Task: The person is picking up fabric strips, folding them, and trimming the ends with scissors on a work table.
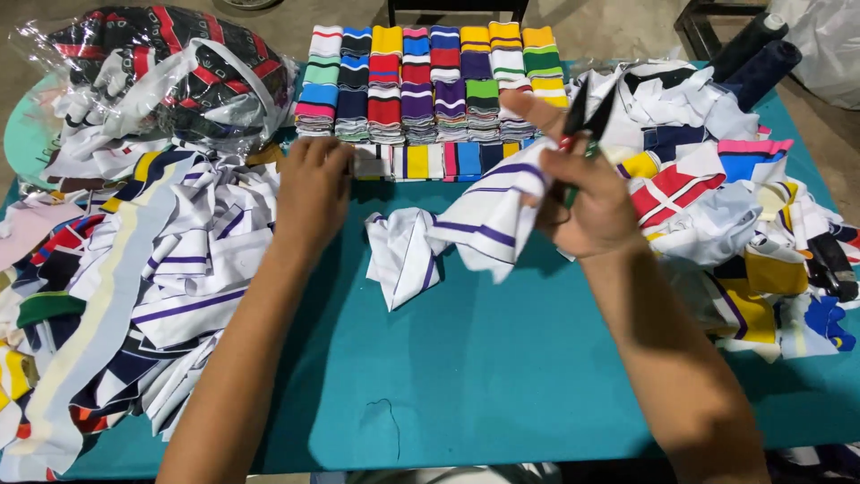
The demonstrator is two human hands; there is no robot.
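**A:** Hands check: right hand (587, 202) is closed around small black thread snips (587, 112) with red at the pivot, blades up and parted, and the same hand pinches one end of the white cloth piece with purple stripes (466, 229). Left hand (313, 184) is knuckles-up on the fabric heap left of that piece; can't tell if it grips anything.

**B:** Where's the piece sitting?

**A:** Half lifted. Upper end is in the right hand, lower end droops onto the teal table (466, 376). The stacked striped rib bands (430, 81) are just behind it, the mixed scrap pile (735, 206) to its right.

**B:** Tips for a clean trim?

**A:** My read: get the left hand onto the loose end and pull it taut, since one hand is doing both jobs. Keep the blade tips off the weave; nip only stray thread. Thumb is near the blades, so watch that.
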